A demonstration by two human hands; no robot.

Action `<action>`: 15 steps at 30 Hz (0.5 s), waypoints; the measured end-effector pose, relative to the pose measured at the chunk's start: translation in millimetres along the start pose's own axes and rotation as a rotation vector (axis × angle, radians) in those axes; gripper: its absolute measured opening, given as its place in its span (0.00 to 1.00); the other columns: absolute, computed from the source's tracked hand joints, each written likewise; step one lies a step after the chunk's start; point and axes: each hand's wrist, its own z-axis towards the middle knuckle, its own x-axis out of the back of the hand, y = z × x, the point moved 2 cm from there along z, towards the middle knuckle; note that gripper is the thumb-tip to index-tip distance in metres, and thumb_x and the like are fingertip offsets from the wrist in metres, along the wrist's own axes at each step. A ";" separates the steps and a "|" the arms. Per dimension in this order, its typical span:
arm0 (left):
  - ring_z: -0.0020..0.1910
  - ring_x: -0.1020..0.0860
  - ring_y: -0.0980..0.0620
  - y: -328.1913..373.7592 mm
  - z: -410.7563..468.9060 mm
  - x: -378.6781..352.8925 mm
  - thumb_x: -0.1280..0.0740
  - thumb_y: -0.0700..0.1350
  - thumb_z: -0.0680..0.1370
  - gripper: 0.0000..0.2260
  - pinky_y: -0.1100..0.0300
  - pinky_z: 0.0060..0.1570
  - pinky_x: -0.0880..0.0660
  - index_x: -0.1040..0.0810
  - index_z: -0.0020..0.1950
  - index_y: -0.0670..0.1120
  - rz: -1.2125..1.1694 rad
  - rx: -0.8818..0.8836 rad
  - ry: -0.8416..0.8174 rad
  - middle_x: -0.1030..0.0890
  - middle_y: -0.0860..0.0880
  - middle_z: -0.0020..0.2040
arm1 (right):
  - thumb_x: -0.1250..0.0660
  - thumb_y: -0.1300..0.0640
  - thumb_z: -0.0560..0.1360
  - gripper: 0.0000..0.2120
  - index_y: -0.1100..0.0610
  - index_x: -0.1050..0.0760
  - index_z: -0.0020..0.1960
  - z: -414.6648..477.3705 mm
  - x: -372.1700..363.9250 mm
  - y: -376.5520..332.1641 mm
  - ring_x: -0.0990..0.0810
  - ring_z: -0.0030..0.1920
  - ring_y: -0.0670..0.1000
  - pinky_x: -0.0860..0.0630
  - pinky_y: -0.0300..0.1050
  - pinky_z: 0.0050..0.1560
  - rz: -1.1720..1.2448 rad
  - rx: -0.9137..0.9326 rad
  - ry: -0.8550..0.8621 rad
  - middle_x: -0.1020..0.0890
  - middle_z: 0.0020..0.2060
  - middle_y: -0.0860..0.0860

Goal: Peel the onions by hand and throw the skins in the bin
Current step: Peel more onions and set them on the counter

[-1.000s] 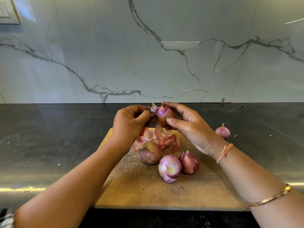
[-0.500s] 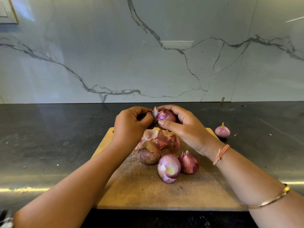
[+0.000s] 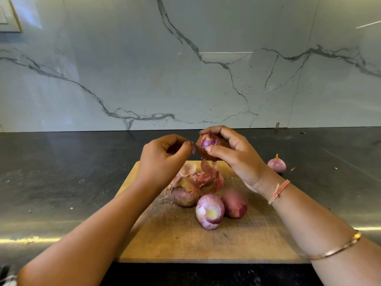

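Pulled leftward since the earlier frames, the left hand now sits just apart from the onion, with a narrow gap where the two were touching. Its fingers are curled, thumb and fingertip pinching a thin sliver of skin that is small and hard to make out. The right hand grips the onion above the far edge of the cutting board, thumb across the front and fingers wrapped over the top. These cover much of the bulb, leaving a purple patch bared at its top.

Behind the left wrist, a heap of loose skins lies partly hidden on the board. In front of it sit a brown unpeeled onion, a part-peeled onion and a reddish onion, the last one blurred. A peeled onion rests on the dark table, right of the board. The right forearm carries a thread bracelet and a gold bangle. A wall plate is cut off at the upper left corner of the marble wall.
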 end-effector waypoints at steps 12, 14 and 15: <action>0.41 0.20 0.64 2.4 -2.5 -4.4 0.30 0.41 0.74 0.09 0.68 0.42 0.22 0.22 0.40 0.56 -0.017 -0.126 0.005 0.18 0.59 0.39 | 0.32 0.51 0.68 0.18 0.50 0.23 0.58 1.2 -5.8 7.6 0.19 0.54 0.50 0.23 0.49 0.60 -0.108 -0.031 0.017 0.18 0.52 0.52; 0.39 0.20 0.64 1.2 -1.7 -4.8 0.30 0.41 0.74 0.10 0.71 0.39 0.24 0.23 0.39 0.56 0.004 -0.122 0.014 0.19 0.59 0.37 | 0.33 0.51 0.68 0.18 0.50 0.24 0.58 1.4 -5.8 8.2 0.20 0.54 0.50 0.23 0.47 0.59 -0.103 -0.032 0.010 0.18 0.52 0.51; 0.38 0.20 0.65 1.0 -1.4 -5.0 0.30 0.41 0.74 0.10 0.72 0.37 0.25 0.23 0.39 0.56 0.009 -0.119 0.019 0.19 0.59 0.36 | 0.33 0.52 0.67 0.18 0.49 0.24 0.57 1.6 -5.8 8.1 0.20 0.54 0.50 0.23 0.47 0.59 -0.099 -0.030 0.011 0.18 0.52 0.50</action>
